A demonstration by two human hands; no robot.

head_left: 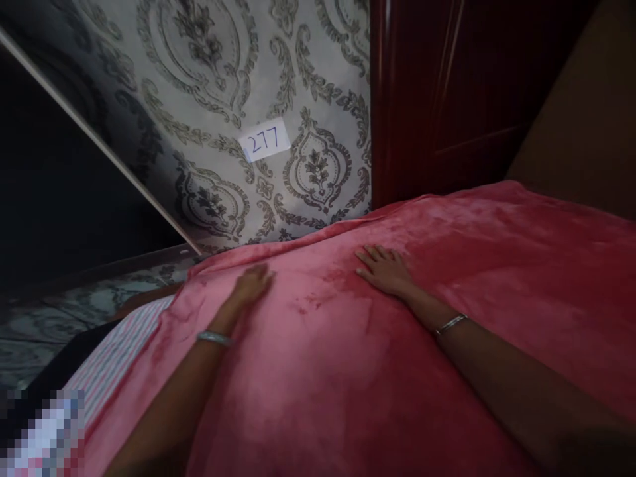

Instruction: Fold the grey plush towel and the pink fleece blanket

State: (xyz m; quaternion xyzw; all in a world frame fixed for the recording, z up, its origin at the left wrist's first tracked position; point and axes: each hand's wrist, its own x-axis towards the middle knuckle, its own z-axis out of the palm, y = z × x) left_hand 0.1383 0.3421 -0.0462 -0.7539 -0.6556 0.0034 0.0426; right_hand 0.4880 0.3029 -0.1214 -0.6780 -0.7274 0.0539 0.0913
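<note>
A plush pink and red blanket (308, 371) lies spread over a bed, fairly smooth, with a raised fold along its far edge. My right hand (387, 270) rests flat on it right of the middle, palm down, its fingers spread. Further left, my left hand (252, 285) is over the blanket near that far edge. Motion blurs its fingers, so I cannot make out whether they grip the cloth. Each wrist wears a metal bracelet.
Patterned wallpaper (209, 126) with a paper label (265, 139) reading 277 rises behind the bed. A dark red wooden panel (447, 86) stands at the back right. Striped cloth (126, 344) shows beyond the blanket's left edge. A dark panel (74, 179) is at far left.
</note>
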